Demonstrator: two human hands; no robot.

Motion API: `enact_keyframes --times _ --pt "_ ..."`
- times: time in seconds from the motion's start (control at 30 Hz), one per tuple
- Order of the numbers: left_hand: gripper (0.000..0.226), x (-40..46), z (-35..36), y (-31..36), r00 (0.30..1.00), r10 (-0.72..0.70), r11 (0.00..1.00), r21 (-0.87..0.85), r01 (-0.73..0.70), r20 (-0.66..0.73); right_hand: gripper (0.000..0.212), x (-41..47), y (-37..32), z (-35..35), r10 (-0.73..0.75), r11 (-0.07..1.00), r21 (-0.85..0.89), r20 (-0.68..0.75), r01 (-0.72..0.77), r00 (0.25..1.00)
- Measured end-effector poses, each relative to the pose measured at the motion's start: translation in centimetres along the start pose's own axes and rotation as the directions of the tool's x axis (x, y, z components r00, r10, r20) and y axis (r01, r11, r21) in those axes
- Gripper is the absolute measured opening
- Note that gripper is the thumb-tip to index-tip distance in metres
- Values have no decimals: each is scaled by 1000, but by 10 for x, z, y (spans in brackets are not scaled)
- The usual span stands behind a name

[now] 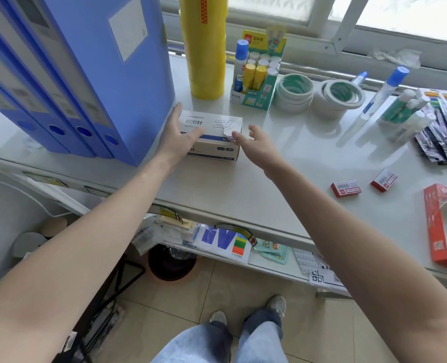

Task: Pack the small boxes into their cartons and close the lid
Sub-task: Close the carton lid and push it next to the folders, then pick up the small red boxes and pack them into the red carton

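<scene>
A white and blue paper-clip carton (214, 127) sits on the white table (282, 163), its lid down. My left hand (179, 134) rests on the carton's left end, thumb on the top face. My right hand (256, 146) hovers at the carton's right end, fingers apart, fingertips close to its corner, holding nothing. Two small red boxes (346, 188) (384, 179) lie on the table to the right. An open red carton (443, 226) lies at the table's right edge.
Blue file boxes (86, 74) stand left of the carton. Behind it are a yellow tape stack (206, 48), a glue-stick display (259, 74), white tape rolls (319, 94), glue bottles and packaged pens (439, 129). A lower shelf (269, 260) holds papers.
</scene>
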State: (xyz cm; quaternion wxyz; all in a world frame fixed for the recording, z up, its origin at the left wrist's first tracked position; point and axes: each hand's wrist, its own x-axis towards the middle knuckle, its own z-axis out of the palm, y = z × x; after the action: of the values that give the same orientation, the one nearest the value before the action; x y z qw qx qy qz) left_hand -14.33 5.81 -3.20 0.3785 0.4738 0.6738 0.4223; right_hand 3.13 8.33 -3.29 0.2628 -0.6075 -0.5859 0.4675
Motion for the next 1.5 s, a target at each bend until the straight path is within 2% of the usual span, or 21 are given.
enact_keyframes --times 0.1,0.23,0.4,0.57,0.7,0.8,0.93,1.03,1.17,1.33,1.4,1.5 --pt "73 -4 11 21 997 67 997 39 -66 -27 65 -5 0 -15 -11 1000 -12 -27 10 1000" --pt "68 -12 35 48 987 161 984 70 -163 29 63 -15 3 -44 -34 999 -15 -96 33 995" --pt "63 -29 81 67 950 229 969 42 -243 214 57 -33 22 -87 -37 999 -42 -172 30 984" --pt "60 -47 138 60 889 216 956 100 -277 404 52 -52 56 -135 10 996 -80 -276 -33 961" --pt "57 -63 182 54 822 216 911 195 -365 527 51 -66 92 -176 61 973 -184 -365 -136 929" --pt "60 -70 209 50 788 187 866 281 -414 587 53 -73 122 -202 43 933 -314 -384 -174 922" --pt "67 -72 234 46 768 171 803 364 -472 618 56 -75 150 -221 27 882 -430 -364 -194 931" --pt "69 -71 246 45 780 188 774 399 -491 596 63 -74 160 -228 9 861 -478 -328 -174 945" --pt "63 -70 255 44 795 214 780 391 -489 567 67 -66 168 -232 -12 842 -518 -295 -149 956" --pt "52 -69 255 43 810 236 824 332 -460 537 56 -58 171 -234 -68 810 -574 -292 -118 954" --pt "51 -71 252 45 815 251 838 303 -453 523 52 -57 172 -234 -87 835 -542 -294 -91 952" --pt "46 -76 247 49 838 234 892 234 -386 493 45 -61 167 -231 -95 938 -346 -305 -17 948"
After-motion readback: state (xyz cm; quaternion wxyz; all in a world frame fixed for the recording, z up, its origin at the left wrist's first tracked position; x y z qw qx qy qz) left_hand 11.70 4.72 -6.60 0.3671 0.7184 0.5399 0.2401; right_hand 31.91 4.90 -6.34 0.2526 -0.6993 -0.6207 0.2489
